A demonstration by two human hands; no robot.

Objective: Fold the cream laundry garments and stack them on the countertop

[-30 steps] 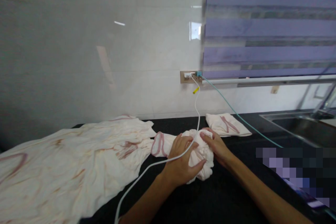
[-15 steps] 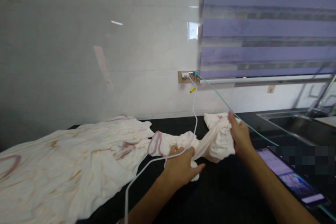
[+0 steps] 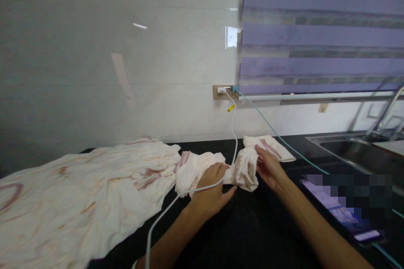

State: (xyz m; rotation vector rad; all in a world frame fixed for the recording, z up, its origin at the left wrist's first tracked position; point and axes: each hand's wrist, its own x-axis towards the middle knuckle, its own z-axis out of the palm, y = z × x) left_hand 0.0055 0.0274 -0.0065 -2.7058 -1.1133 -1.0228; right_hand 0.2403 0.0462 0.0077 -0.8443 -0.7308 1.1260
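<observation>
Both hands work a bunched piece of white cloth [image 3: 221, 170] lying on the black worktop [image 3: 252, 235], about midway along its back half. The left hand [image 3: 212, 191] lies palm down on the near edge of the bundle, fingers spread and pressing the fabric flat rather than closing round it, so its grip is loose and open. The right hand [image 3: 269, 169] has its fingers pinched on the right end of the same cloth, where the fabric gathers into a small puffed fold; its grip is closed on that end. The cloth runs leftward from the hands into a large spread of the same white fabric with pinkish-red line markings [image 3: 78, 201], which covers the left part of the worktop. Just behind the right hand lies a small folded white piece [image 3: 277, 149] with a pink mark, flat by the wall. A white cable [image 3: 234, 134] drops from the wall socket [image 3: 224, 91], crosses the bundle and passes over the left hand toward the camera. A teal cable [image 3: 277, 136] leaves the same socket and slants right across the worktop. A tablet [image 3: 334, 210] lies to the right of the right forearm, partly blurred, and a sink [image 3: 353, 149] sits at the far right.
</observation>
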